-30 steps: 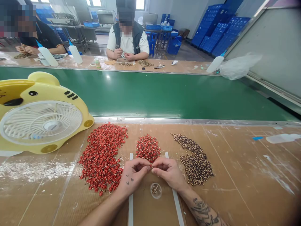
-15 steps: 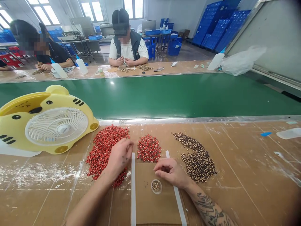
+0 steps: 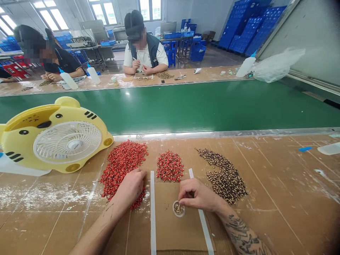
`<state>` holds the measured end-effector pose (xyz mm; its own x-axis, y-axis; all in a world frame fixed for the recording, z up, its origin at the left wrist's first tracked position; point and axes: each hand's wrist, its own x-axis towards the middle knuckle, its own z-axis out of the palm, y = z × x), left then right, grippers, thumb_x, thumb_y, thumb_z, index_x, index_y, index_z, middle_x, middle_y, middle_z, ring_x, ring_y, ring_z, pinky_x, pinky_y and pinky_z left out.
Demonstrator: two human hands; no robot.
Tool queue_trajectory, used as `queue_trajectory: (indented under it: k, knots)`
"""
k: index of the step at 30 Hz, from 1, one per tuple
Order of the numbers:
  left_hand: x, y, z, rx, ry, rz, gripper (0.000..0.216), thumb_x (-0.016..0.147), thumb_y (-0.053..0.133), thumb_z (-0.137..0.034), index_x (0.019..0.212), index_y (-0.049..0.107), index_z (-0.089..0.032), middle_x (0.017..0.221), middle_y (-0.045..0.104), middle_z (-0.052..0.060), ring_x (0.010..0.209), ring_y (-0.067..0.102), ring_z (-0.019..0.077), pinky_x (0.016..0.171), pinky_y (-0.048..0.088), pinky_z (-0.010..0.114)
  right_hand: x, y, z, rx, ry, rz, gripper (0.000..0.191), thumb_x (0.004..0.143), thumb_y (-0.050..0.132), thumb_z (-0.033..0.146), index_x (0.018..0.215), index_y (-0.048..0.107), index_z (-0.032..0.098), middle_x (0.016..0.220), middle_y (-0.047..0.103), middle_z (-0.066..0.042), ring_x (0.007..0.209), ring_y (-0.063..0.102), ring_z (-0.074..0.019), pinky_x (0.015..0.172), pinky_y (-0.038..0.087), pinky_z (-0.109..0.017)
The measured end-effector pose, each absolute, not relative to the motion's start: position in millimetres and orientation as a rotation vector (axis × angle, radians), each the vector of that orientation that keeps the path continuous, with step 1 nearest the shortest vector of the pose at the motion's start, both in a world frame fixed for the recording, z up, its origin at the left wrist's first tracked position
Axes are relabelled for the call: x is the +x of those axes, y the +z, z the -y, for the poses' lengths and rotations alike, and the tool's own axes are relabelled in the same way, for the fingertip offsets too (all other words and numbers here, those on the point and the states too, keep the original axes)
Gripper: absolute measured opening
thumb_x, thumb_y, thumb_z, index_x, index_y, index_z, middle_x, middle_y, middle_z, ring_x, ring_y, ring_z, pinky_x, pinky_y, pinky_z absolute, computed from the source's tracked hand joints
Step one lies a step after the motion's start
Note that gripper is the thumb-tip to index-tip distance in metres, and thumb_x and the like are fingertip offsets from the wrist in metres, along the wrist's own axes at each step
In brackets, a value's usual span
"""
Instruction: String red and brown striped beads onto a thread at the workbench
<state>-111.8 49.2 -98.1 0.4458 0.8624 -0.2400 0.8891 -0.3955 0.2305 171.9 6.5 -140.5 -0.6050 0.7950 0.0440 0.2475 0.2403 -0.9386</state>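
At the right edge of a large heap of small red pieces with pale and dark ends (image 3: 123, 156), my left hand (image 3: 134, 186) is closed, its fingers bent together. Whatever lies between its fingertips is hidden. My right hand (image 3: 196, 194) pinches the upper end of a thin pale stick (image 3: 180, 205). That stick stands slanted in a small clear round cup (image 3: 179, 209) on a brown cardboard sheet (image 3: 177, 233). Beyond the sheet sits a smaller heap of the same red pieces (image 3: 170, 166). Right of my right hand lies a heap of black-and-gold pieces (image 3: 225, 177).
White strips (image 3: 153, 212) edge the cardboard. A yellow animal-faced fan (image 3: 79, 124) stands at the left. Past a metal rail runs a green belt (image 3: 186, 106). Two people work across it, near white squeeze bottles (image 3: 245, 66). A blue scrap (image 3: 305, 149) lies at the right.
My left hand has drawn down and left, back against the large red heap. My right hand has lowered to the stick in the cup and closed on its upper end.
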Motion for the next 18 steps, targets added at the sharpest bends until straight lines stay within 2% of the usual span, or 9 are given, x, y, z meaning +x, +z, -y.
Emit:
queue_trajectory:
  k: [6,11,18]
  knots:
    - [-113.7,-100.6,-54.5,2.229,0.161,-1.336,0.025,0.076,0.047,0.000,0.074,0.065,-0.017,0.075,0.066,0.005,0.074,0.061,0.0192,0.068,0.040,0.027,172.2,-142.0,-6.7,-0.941,1.336,2.021,0.028,0.088,0.071,0.040,0.079,0.075,0.014,0.069,0.060,-0.002,0.060,0.050,-0.0114,0.055,0.036,-0.021]
    - [-99.5,-100.6,-45.9,1.542,0.569,-1.151,0.017,0.078,0.062,-0.013,0.092,0.072,-0.017,0.085,0.072,0.005,0.078,0.066,0.0179,0.074,0.049,0.027,171.5,-141.5,-5.3,-0.929,1.287,2.054,0.036,0.090,0.068,0.046,0.076,0.075,0.014,0.068,0.060,-0.002,0.060,0.051,-0.0118,0.055,0.036,-0.022]
    - [-72.1,-113.8,-31.2,0.838,0.780,-0.884,0.008,0.066,0.081,-0.015,0.071,0.076,-0.014,0.065,0.069,0.001,0.059,0.061,0.0098,0.062,0.046,0.020,168.8,-130.3,-0.1,-0.779,1.077,2.229,0.046,0.099,0.053,0.049,0.077,0.075,0.015,0.066,0.058,-0.003,0.063,0.052,-0.0139,0.059,0.036,-0.025]
